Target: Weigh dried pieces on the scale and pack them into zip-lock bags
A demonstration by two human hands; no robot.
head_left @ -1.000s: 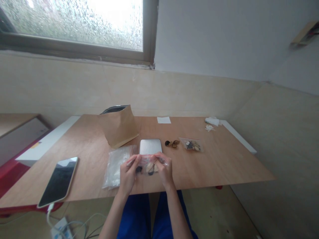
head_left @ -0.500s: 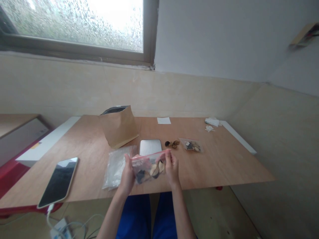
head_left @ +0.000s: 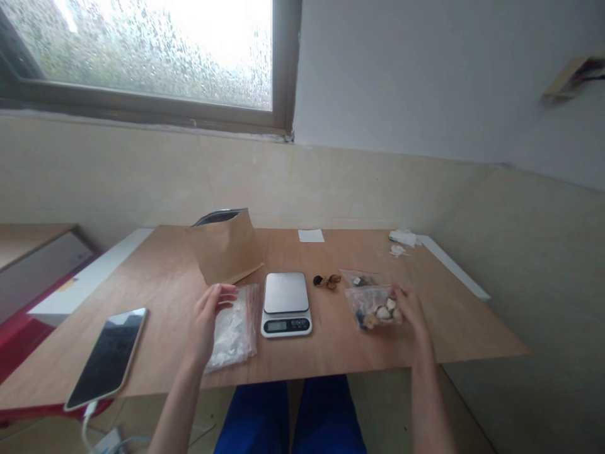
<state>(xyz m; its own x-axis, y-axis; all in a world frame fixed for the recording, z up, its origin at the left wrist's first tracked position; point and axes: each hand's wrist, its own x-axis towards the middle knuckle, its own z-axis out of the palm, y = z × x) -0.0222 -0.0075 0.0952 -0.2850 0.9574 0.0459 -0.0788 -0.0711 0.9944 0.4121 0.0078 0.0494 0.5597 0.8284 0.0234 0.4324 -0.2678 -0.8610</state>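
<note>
My right hand point(head_left: 407, 305) pinches the top right corner of a clear zip bag point(head_left: 375, 309) with pale and dark dried pieces inside, perhaps mushroom slices. Just behind it, partly covered, lies a second filled zip bag point(head_left: 358, 276). My left hand point(head_left: 211, 318) is raised, fingers apart and holding nothing, over the left edge of a stack of empty zip bags point(head_left: 236, 334). Between the hands stands a digital kitchen scale point(head_left: 286, 295) with a bare metal plate. A few loose dark dried pieces point(head_left: 327, 281) lie right of the scale.
An open brown paper pouch point(head_left: 227, 249) stands behind the empty bags. A phone point(head_left: 108, 356) on a charging cable lies at the left. At the back are a white paper slip point(head_left: 311, 236) and crumpled white scraps point(head_left: 403, 238). The wooden table's front edge runs close to my legs.
My right hand has carried the filled zip bag rightward, beside the other filled one. My left hand has let go of it and moved left. The scale's display now shows.
</note>
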